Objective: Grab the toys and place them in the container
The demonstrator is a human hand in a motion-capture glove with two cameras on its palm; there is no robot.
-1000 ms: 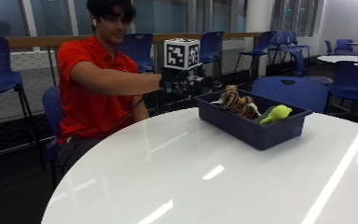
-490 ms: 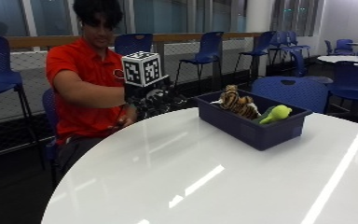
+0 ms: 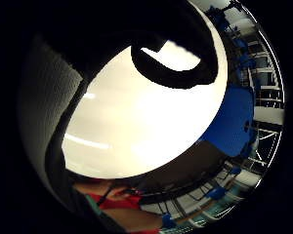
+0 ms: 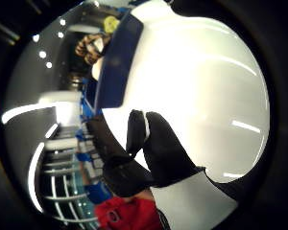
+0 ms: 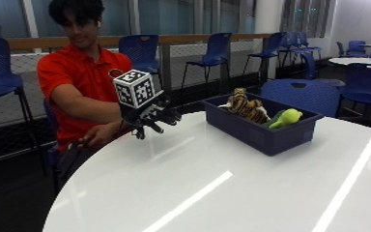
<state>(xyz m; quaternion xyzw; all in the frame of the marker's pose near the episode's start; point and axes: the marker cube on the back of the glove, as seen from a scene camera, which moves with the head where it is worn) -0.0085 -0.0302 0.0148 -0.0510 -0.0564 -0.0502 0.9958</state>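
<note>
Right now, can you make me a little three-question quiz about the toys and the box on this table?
1. True or false: the tiger toy lies inside the blue container.
2. What colour is the toy beside the tiger? A) red B) green C) purple
3. Fill in: the gloved right hand is holding ____ as it hangs over the white table.

Key:
1. True.
2. B, the green toy lies in the container too.
3. Nothing; its fingers are spread and relaxed, off to the side of the container.
</note>
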